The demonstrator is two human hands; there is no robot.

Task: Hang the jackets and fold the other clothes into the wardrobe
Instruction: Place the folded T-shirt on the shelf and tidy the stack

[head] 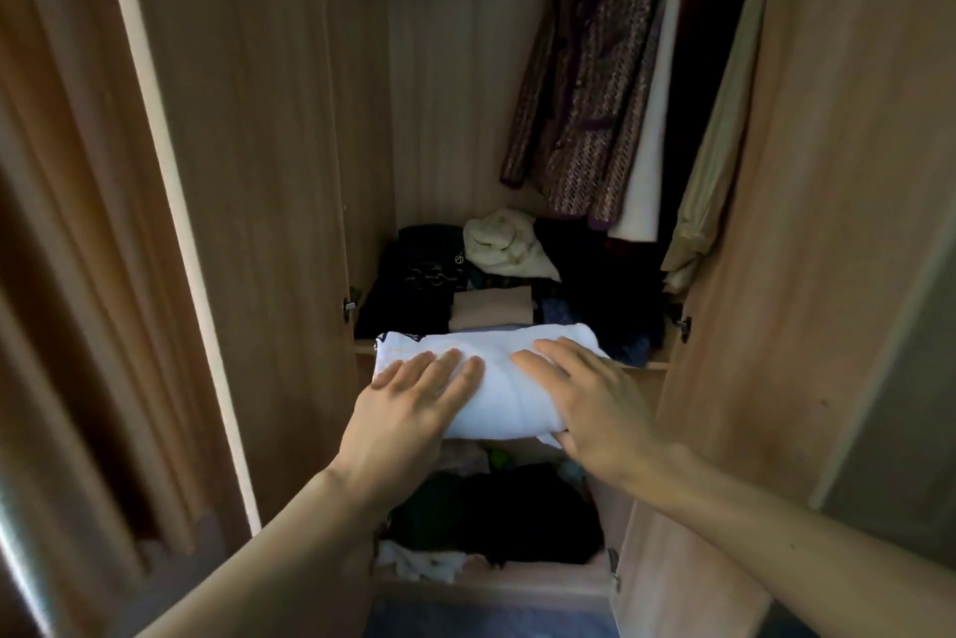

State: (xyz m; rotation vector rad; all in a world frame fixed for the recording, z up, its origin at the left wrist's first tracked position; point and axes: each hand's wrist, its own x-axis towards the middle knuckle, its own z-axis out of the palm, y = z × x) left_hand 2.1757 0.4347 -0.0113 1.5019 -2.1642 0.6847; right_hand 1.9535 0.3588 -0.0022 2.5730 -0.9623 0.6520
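A folded white garment [496, 379] lies across the front edge of the wardrobe shelf [657, 364], partly overhanging it. My left hand [414, 405] lies flat on its left half with straight fingers. My right hand [584, 394] presses flat on its right half, the thumb at the garment's lower right corner. Above right, a patterned purple-and-gold jacket [595, 84] hangs inside the wardrobe beside a white garment [649, 161], a dark one and a beige one [719, 146].
Behind the white garment the shelf holds dark folded clothes [414, 286], a cream bundle [504, 244] and a tan folded piece [491, 309]. The lower compartment [491, 518] is full of dark and green clothes. Open wooden doors [248, 172] flank both sides.
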